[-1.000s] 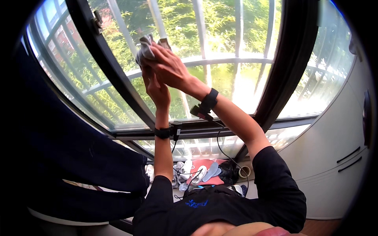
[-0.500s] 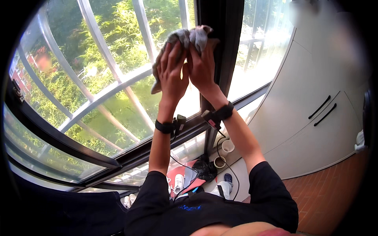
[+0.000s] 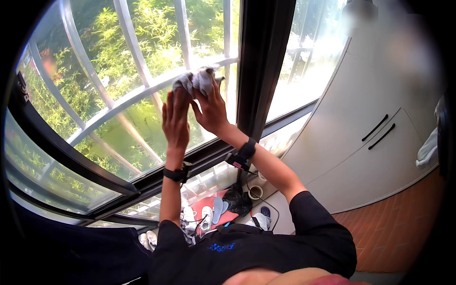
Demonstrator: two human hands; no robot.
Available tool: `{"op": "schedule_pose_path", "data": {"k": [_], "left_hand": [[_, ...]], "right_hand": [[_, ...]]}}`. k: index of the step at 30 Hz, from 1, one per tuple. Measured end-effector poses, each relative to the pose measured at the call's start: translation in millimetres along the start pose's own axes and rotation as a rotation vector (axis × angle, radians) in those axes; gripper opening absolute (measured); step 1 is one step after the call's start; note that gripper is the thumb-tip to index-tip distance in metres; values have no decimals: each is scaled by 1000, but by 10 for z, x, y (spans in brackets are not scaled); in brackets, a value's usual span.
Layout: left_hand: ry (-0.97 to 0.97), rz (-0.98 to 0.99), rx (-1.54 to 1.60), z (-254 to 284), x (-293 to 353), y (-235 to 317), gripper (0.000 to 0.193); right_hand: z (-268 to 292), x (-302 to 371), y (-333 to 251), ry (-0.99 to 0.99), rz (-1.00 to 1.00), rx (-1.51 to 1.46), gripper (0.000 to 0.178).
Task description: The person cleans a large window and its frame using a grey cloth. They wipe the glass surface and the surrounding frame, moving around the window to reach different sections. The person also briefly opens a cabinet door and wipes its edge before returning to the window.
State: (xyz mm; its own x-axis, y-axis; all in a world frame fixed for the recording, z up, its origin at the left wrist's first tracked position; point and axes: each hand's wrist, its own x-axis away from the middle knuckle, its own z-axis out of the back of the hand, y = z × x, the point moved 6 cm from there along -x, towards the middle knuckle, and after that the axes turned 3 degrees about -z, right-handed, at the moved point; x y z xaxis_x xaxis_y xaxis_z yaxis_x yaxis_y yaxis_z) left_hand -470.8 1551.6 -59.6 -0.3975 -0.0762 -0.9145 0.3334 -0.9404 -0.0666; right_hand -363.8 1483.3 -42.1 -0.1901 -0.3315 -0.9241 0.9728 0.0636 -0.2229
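A crumpled grey cloth (image 3: 203, 81) lies against the glass pane (image 3: 142, 111) of a dark-framed window. Both my hands reach up to it. My left hand (image 3: 176, 124) is stretched upward, fingertips at the cloth's lower left part, pressing it to the pane. To its right, my right hand (image 3: 213, 113) has its fingers bent into the cloth, its thumb pointing toward the left hand. Folds of the cloth hide some of the fingertips. Each wrist wears a black strap with a small box, and a cable hangs from the right one.
A thick dark window post (image 3: 259, 71) stands right of my hands. Outside are metal bars and green plants. Below lie white shoes (image 3: 205, 219), grey-blue slippers (image 3: 218, 209), a black bag (image 3: 237, 199) and a pot (image 3: 255, 192). A pale cabinet (image 3: 351, 156) stands right, dark fabric (image 3: 71, 251) lower left.
Both hands and the cloth have moved down and to the left across the pane, away from the dark post. The cloth looks more bunched, and the left fingers now show more fully.
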Motion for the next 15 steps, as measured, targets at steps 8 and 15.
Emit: {"op": "schedule_pose_path", "data": {"k": [8,15], "left_hand": [[356,-143,-419,1402,-2089,-520,66],[817,-179,-125,1486,-3311,-123,35]], "right_hand": [[452,-2356,-979,309,420,-11,49],[1128,-3429,-1070,170,483,175,50]]}}
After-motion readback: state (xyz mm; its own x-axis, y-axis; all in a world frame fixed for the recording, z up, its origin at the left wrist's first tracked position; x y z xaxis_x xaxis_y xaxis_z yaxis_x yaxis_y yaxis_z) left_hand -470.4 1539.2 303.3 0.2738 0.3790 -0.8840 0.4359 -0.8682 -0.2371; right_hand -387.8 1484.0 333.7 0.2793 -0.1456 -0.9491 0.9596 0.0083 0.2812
